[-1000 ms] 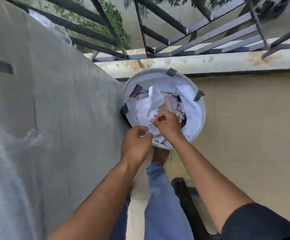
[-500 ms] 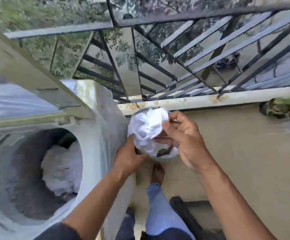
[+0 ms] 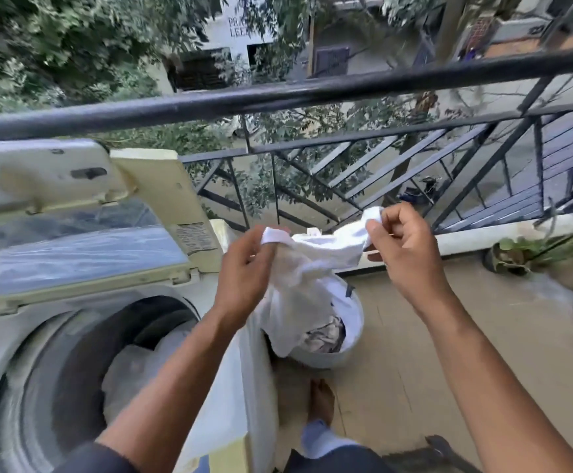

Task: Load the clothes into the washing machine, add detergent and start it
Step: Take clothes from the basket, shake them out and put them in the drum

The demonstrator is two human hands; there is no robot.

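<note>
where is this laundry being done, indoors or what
Most likely an open balcony of an upper-floor home: a black metal railing looks down on trees and a street, a top-loading washing machine stands against it with its lid up, and potted plants sit on the tiled floor.

Two hands: left hand (image 3: 244, 268), right hand (image 3: 404, 254); one washing machine (image 3: 73, 336); one laundry basket (image 3: 343, 343); potted plants (image 3: 517, 254), maybe two.

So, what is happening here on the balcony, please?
A person is loading laundry. Both hands hold one white garment in the air: the left hand grips one end, the right hand pinches the other. The white garment hangs above the laundry basket, which still holds clothes. The washing machine stands to the left with its lid up, and white clothes lie in the drum. No detergent is visible.
</note>
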